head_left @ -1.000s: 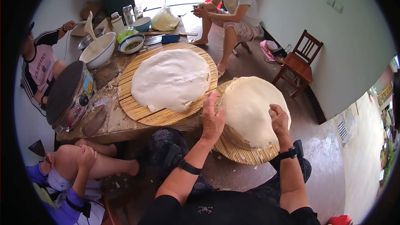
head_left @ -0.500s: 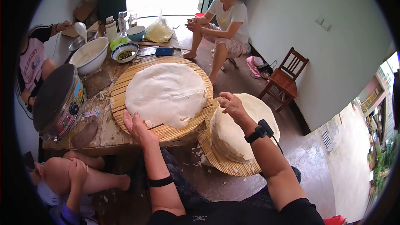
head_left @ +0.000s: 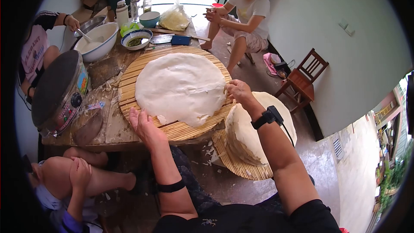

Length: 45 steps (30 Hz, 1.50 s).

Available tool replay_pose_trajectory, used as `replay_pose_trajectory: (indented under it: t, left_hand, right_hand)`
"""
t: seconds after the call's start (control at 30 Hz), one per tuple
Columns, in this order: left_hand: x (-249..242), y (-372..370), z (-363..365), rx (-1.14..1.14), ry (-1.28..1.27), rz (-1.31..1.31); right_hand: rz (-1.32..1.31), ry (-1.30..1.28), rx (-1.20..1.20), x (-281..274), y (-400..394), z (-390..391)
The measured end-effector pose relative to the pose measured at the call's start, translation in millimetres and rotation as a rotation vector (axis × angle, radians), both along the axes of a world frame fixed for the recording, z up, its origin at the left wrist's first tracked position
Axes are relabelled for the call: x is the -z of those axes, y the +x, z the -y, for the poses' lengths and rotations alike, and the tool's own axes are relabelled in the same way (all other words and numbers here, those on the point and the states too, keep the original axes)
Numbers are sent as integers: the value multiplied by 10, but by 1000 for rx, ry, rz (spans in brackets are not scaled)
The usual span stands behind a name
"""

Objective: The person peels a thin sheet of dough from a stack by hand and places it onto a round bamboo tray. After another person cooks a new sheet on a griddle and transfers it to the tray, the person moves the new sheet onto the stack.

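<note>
A thin, pale round dough sheet (head_left: 181,86) with a ragged lower edge lies on a round bamboo mat (head_left: 128,82) at the table's front. My left hand (head_left: 147,128) rests against the mat's lower left rim, fingers stretched out and apart. At the mat's right rim my right hand (head_left: 242,93) has its fingers closed over the edge, close to the sheet. Whether the fingertips also touch the sheet cannot be made out. Below my right forearm stands a thick stack of similar round sheets (head_left: 263,133) on a second bamboo mat (head_left: 235,157).
A round electric griddle (head_left: 58,90) stands at the table's left. Behind it, a co-worker's hand (head_left: 72,23) holds a ladle in a white basin of batter (head_left: 110,39). A bowl of dark sauce (head_left: 137,39) sits nearby. Another person sits beyond the table; a wooden chair (head_left: 304,80) stands right.
My right hand has come down from above the stack to the mat's right rim. My left hand stays at the lower left rim. The co-worker's ladle has dipped into the basin.
</note>
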<state>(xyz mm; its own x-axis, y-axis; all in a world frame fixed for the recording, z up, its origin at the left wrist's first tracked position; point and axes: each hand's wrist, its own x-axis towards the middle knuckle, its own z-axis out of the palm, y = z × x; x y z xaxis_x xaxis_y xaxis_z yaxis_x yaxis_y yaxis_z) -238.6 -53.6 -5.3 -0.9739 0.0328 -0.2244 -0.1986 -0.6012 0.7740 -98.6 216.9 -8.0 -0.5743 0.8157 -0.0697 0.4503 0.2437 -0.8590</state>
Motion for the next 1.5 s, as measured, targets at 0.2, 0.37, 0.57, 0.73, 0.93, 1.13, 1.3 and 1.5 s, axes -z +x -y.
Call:
replay_pose_trajectory:
  t: [0.2, 0.37, 0.57, 0.73, 0.93, 1.13, 1.3, 1.5]
  left_hand:
    - [8, -8, -7, -6, 19, 18]
    - [6, -9, 3, -11, 20, 23]
    - [-45, 19, 14, -10, 16, 30]
    - [22, -28, 46, -4, 38, 1]
    - [-30, -14, 29, -35, 30, 53]
    - [-45, -19, 59, -25, 17, 62]
    - [29, -41, 63, -4, 36, 24]
    - [67, -58, 55, -32, 31, 11]
  right_hand:
    - [-83, -245, -6, -117, -55, 94]
    - [-241, -470, -21, -156, -94, 114]
    - [-157, -363, -22, -205, -220, 194]
    - [-94, -103, 153, -185, -230, 225]
    - [-198, -351, 131, -123, -229, 213]
    - [-306, -558, 77, -88, -208, 173]
    - [-326, -624, 91, -123, -194, 145]
    - [-349, -764, -13, -165, -189, 136]
